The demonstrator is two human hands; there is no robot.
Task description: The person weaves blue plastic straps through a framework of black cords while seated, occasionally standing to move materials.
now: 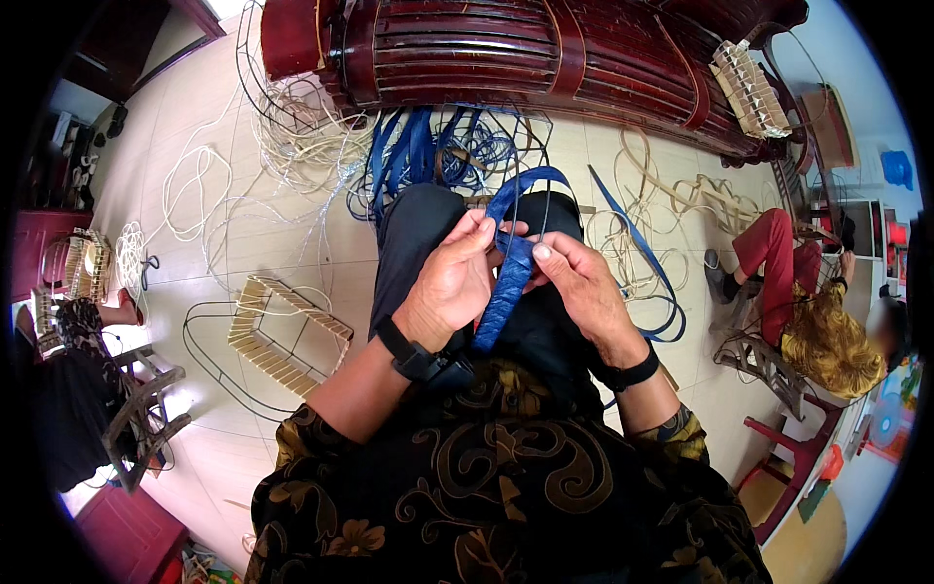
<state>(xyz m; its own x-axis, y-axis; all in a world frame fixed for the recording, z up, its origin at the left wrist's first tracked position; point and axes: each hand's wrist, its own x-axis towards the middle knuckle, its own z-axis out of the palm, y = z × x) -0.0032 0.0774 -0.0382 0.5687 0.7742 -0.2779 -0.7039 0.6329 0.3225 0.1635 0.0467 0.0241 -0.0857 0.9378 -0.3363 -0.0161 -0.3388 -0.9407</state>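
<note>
Between my knees, both hands work at a dark wire frame (547, 208) partly wrapped in flat blue strip. The wrapped blue section (509, 281) slopes down toward my lap, its turns overlapping. My left hand (451, 281) pinches the loose blue strip (536, 175), which arches above the fingers in a loop. My right hand (580, 281) grips the upper end of the wrapped part, thumb on top beside a wire. Fingers hide where the strip meets the frame. Past my knees lies a heap of blue strips (416, 146), partly tangled.
A dark red slatted wooden bench (467, 55) spans the far side. Tangled cream cord (306, 117) and a partly wrapped frame (273, 328) lie on the floor at left. Blue strip (649, 255) trails at right. Seated people are at the right (824, 321) and left (80, 365).
</note>
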